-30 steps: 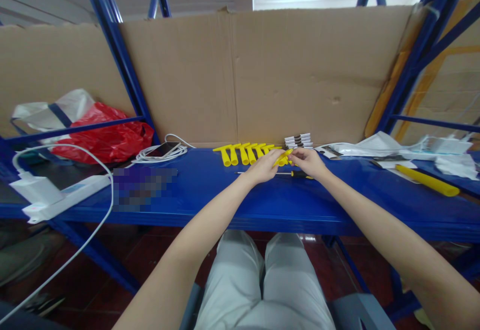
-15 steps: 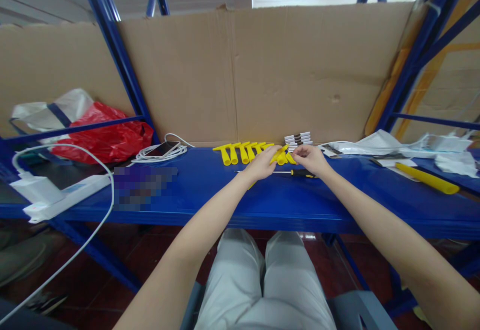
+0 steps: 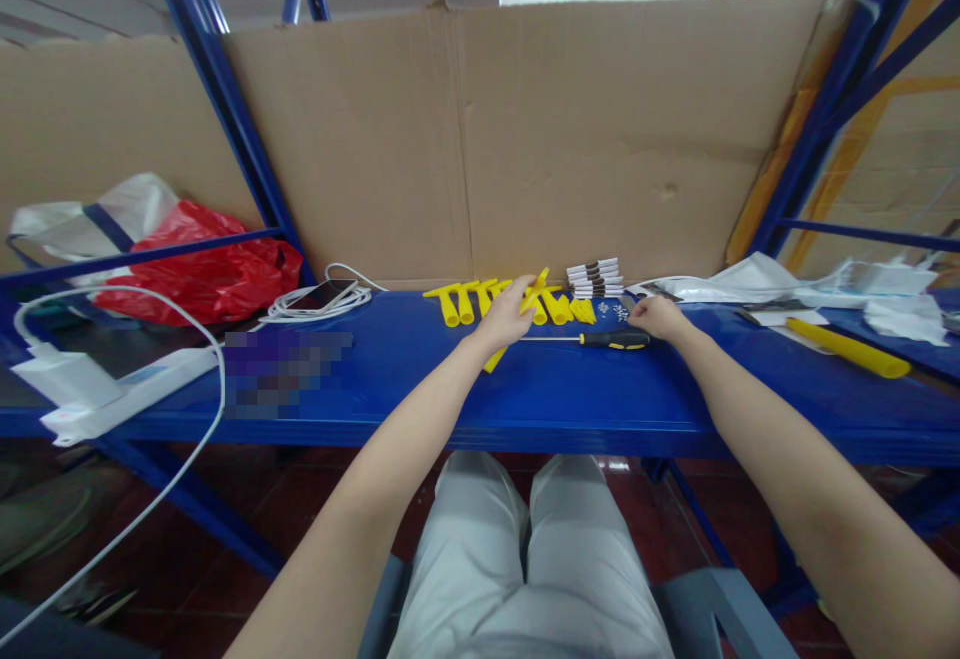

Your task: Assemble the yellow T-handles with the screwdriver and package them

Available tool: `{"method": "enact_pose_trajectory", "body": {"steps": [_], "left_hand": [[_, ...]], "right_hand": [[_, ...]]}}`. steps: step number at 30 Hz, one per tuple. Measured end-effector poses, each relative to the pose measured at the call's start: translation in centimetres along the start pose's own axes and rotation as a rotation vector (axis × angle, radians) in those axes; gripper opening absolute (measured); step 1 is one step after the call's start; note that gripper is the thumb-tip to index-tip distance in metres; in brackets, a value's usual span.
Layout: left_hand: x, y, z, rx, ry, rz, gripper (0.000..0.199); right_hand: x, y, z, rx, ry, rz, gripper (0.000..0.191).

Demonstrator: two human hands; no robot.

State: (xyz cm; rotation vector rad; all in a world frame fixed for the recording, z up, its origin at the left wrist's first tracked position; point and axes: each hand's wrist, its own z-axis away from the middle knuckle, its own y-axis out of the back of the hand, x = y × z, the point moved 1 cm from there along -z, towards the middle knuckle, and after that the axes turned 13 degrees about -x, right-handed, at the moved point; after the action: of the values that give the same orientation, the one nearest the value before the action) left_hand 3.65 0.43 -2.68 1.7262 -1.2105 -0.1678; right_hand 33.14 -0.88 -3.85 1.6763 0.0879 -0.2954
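Observation:
My left hand [image 3: 508, 316] is closed around a yellow T-shaped plastic handle [image 3: 493, 360], whose lower end sticks out below the palm and whose top shows past the fingers. Several matching yellow T-shaped handles [image 3: 449, 313] stand in a row behind that hand. At the small silvery metal pieces [image 3: 620, 312], which look like screws, my right hand [image 3: 658, 319] has its fingers pinched together; what is between them is too small to see. A black-and-yellow screwdriver [image 3: 615, 339] lies just in front. Small yellow plastic pieces [image 3: 583, 310] sit in a pile between the hands.
Stacked white strips with dark middles [image 3: 594, 277] lie against the cardboard wall [image 3: 600, 139]. On the right are a long yellow tube-like piece [image 3: 851, 349] and white plastic bags [image 3: 757, 281]. A phone [image 3: 330, 294], coiled white cable [image 3: 289, 311] and power strip [image 3: 150, 379] occupy the left.
My right hand has moved right, away from the yellow handle to the small metal pieces. My left hand has drawn slightly left, still holding the handle.

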Motion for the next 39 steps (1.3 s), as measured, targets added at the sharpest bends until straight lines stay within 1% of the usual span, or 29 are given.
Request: {"method": "enact_pose_trajectory", "body": {"steps": [5, 9, 12, 16, 18, 21, 23, 24, 27, 31, 33, 35, 39], "left_hand": [[0.1, 0.0, 0.1, -0.008, -0.012, -0.003, 0.051], [0.1, -0.3, 0.1, -0.017, -0.024, 0.003, 0.050], [0.1, -0.2, 0.1, -0.023, -0.028, 0.012, 0.050], [-0.1, 0.3, -0.1, -0.008, -0.005, 0.035, 0.050], [-0.1, 0.5, -0.5, 0.017, 0.045, 0.093, 0.049], [0.2, 0.2, -1.5, 0.032, 0.134, 0.301, 0.046], [0.8, -0.5, -2.3, 0.015, 0.196, 0.456, 0.045], [1.4, -0.9, -2.8, -0.001, 0.199, 0.507, 0.044], [3.4, -2.2, -4.1, -0.057, 0.235, 0.600, 0.040], [6.2, -4.2, -5.7, -0.106, 0.319, 0.754, 0.039], [7.3, -5.2, -6.3, -0.155, 0.379, 0.816, 0.038], [8.1, -6.1, -6.9, -0.188, 0.411, 0.874, 0.037], [9.0, -7.2, -7.8, -0.238, 0.530, 0.973, 0.033]], "right_hand": [[-0.5, -0.2, 0.0, -0.010, 0.018, 0.070, 0.010], [-0.4, -0.3, -0.1, -0.012, 0.024, 0.085, 0.011], [-0.3, -0.3, -0.1, -0.003, 0.014, 0.054, 0.011], [-0.1, 0.1, 0.1, 0.050, 0.010, -0.038, 0.012], [0.0, 0.2, 0.2, 0.070, 0.013, -0.079, 0.013], [0.3, 0.3, 0.3, 0.080, 0.013, -0.107, 0.014], [0.4, 0.3, 0.2, 0.082, 0.014, -0.111, 0.014], [0.4, 0.3, 0.2, 0.085, 0.014, -0.114, 0.014], [0.5, 0.2, 0.1, 0.091, 0.004, -0.129, 0.015], [0.5, 0.3, 0.2, 0.113, -0.013, -0.143, 0.016], [0.5, 0.3, 0.3, 0.139, -0.031, -0.145, 0.017], [0.3, 0.4, 0.4, 0.160, -0.051, -0.151, 0.017], [0.0, 0.6, 0.7, 0.169, -0.083, -0.172, 0.019]]}}
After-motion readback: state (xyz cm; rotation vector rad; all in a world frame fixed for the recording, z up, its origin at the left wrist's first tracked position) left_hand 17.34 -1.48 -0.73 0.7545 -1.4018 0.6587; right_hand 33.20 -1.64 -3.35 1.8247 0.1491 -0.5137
